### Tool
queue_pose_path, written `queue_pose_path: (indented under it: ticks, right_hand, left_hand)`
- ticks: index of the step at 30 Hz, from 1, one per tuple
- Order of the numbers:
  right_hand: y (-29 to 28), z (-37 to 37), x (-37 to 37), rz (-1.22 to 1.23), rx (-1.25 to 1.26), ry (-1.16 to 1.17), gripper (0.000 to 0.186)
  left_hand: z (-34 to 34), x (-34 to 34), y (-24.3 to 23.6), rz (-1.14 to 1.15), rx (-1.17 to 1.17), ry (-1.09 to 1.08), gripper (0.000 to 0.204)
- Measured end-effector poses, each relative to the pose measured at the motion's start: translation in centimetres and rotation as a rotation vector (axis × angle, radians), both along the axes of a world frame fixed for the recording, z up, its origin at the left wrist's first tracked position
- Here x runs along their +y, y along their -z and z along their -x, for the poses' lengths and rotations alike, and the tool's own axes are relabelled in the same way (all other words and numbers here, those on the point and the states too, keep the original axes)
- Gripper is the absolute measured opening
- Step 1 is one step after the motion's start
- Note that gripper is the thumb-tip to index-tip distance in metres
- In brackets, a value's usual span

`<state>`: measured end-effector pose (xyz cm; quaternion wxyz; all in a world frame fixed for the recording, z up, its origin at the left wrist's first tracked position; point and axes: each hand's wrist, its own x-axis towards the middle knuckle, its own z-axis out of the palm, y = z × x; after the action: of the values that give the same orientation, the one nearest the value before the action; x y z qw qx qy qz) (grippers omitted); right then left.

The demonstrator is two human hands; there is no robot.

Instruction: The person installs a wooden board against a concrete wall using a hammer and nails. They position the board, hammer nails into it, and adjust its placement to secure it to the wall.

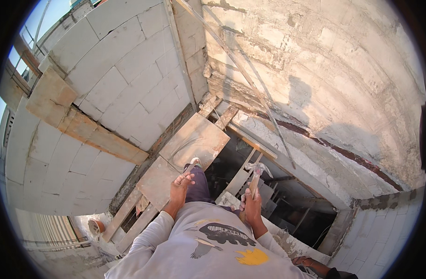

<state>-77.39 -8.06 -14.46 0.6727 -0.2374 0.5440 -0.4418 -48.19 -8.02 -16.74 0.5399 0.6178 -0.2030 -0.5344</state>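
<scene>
My right hand [252, 204] is wrapped round the wooden handle of a claw hammer [256, 169]. The hammer stands head up, its metal head over the dark opening [224, 160] in the floor. To the left, my left hand [181, 187] is raised over the board platform [152, 179], fingers loosely bent and apart. I make out nothing in it, though its palm is partly hidden. One of my feet, in a light shoe [194, 162], rests on the platform just beyond that hand.
A long thin pole [250, 81] leans across the right wall [347, 69]. Planks and a ladder-like frame [241, 176] span the opening. A wooden beam [101, 139] runs along the left block wall [115, 79]. Another person's arm [317, 266] shows at lower right; a bucket [96, 226] stands lower left.
</scene>
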Motion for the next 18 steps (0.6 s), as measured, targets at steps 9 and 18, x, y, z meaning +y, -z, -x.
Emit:
queue_pose_path:
  ticks: [9,18]
  right_hand:
    - [-1.5,-8.4,-27.9,0.251,0.254,0.004,0.035]
    - [-7.0,-21.2,-52.5,0.350,0.613,0.136,0.020]
  left_hand:
    - [-12.5,-21.7,5.8,0.119,0.016,-0.056,0.032]
    - [-21.2,-53.0,-0.4,0.191,0.415,-0.084,0.027]
